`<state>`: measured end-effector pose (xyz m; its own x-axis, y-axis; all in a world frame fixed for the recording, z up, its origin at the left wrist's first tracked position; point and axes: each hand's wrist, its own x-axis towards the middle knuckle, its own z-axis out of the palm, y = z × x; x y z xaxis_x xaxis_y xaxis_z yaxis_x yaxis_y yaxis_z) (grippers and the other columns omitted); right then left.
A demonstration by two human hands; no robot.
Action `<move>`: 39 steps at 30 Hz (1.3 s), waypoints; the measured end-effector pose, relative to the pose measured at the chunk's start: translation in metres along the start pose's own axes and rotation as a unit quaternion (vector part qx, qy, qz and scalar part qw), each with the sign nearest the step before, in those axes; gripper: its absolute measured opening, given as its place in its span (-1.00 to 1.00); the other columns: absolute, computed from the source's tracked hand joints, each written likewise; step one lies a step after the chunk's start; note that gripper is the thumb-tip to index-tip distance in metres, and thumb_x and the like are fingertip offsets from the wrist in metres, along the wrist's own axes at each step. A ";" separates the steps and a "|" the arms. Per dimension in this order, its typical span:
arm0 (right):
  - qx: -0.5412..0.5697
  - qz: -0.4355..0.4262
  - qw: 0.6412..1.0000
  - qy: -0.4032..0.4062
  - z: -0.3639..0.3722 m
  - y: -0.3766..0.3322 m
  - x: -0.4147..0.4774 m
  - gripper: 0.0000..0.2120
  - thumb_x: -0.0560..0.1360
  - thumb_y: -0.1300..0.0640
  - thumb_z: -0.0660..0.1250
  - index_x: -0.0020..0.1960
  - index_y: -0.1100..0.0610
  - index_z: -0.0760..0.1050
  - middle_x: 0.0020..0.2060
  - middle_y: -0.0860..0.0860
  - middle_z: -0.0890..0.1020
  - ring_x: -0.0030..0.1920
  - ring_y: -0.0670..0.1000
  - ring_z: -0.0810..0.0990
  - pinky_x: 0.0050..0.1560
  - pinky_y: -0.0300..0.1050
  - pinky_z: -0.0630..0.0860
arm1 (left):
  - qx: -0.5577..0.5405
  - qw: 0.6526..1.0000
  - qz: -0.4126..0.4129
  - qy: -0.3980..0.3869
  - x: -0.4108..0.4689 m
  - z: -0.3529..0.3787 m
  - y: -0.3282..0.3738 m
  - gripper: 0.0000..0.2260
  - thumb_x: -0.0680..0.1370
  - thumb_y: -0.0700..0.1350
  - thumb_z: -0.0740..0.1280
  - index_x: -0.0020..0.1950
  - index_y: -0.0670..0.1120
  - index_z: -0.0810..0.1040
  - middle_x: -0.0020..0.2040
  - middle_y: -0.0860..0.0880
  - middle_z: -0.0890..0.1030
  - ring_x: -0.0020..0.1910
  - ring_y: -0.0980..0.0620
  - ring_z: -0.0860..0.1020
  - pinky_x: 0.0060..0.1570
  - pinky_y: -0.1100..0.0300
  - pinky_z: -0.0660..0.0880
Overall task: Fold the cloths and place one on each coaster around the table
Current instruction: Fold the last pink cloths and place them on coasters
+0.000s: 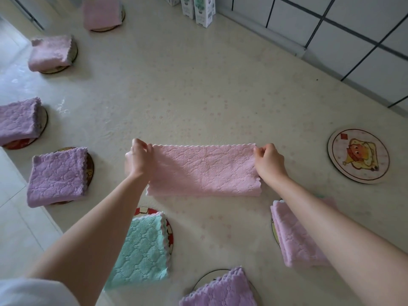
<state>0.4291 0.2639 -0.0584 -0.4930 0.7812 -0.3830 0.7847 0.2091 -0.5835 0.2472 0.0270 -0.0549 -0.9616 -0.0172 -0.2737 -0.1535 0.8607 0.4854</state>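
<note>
A pink cloth [204,171], folded into a long strip, lies stretched across the middle of the table. My left hand [138,159] pinches its far left corner and my right hand [269,161] pinches its far right corner. To the right sits a bare round coaster [358,156] with a cartoon picture. Folded cloths lie on the other coasters: pink [102,14], pink [51,53], purple [18,120], purple [57,176], teal [141,250], purple [220,290] and pink [295,235], the last partly under my right forearm.
Several white cartons [198,8] stand at the far edge of the cream table [198,96]. A tiled wall [353,40] runs along the right. The table's left edge drops to a pale tiled floor [15,217].
</note>
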 end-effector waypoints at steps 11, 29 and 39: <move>-0.201 -0.385 0.900 0.050 0.012 0.022 -0.090 -0.55 0.42 0.29 0.20 0.30 0.34 0.42 0.21 0.25 0.53 0.24 0.25 0.49 0.26 0.08 0.45 | 0.130 0.912 0.377 -0.098 -0.138 0.013 -0.027 -0.43 0.47 -0.20 0.26 0.48 -0.10 0.23 0.47 -0.06 0.30 0.46 -0.03 0.19 0.46 0.10 0.09; -0.432 -0.348 0.831 0.026 0.006 0.068 -0.119 -0.48 0.35 0.33 -0.03 0.15 0.31 0.56 0.05 0.15 0.62 0.00 0.21 0.59 -0.08 0.01 0.58 | 0.254 0.947 0.161 -0.115 -0.152 -0.003 -0.076 -0.43 0.61 0.11 0.03 0.56 0.02 -0.10 0.57 0.05 -0.16 0.54 -0.13 -0.18 0.38 -0.27 -0.30; -0.430 -0.378 0.816 0.080 0.009 0.045 -0.101 -0.80 0.24 0.36 0.26 -0.17 0.18 0.48 -0.27 0.11 0.52 -0.27 0.16 0.53 -0.34 -0.01 0.49 | 0.287 0.931 0.194 -0.117 -0.128 -0.004 -0.064 -0.44 0.61 0.11 0.05 0.55 -0.03 -0.03 0.58 -0.05 -0.10 0.54 -0.14 -0.16 0.39 -0.28 -0.25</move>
<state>0.5110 0.1897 -0.0524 -0.9568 0.2906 -0.0081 0.2869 0.9483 0.1357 0.3791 -0.0279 -0.0473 -0.8331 0.4048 -0.3770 0.4057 0.9104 0.0810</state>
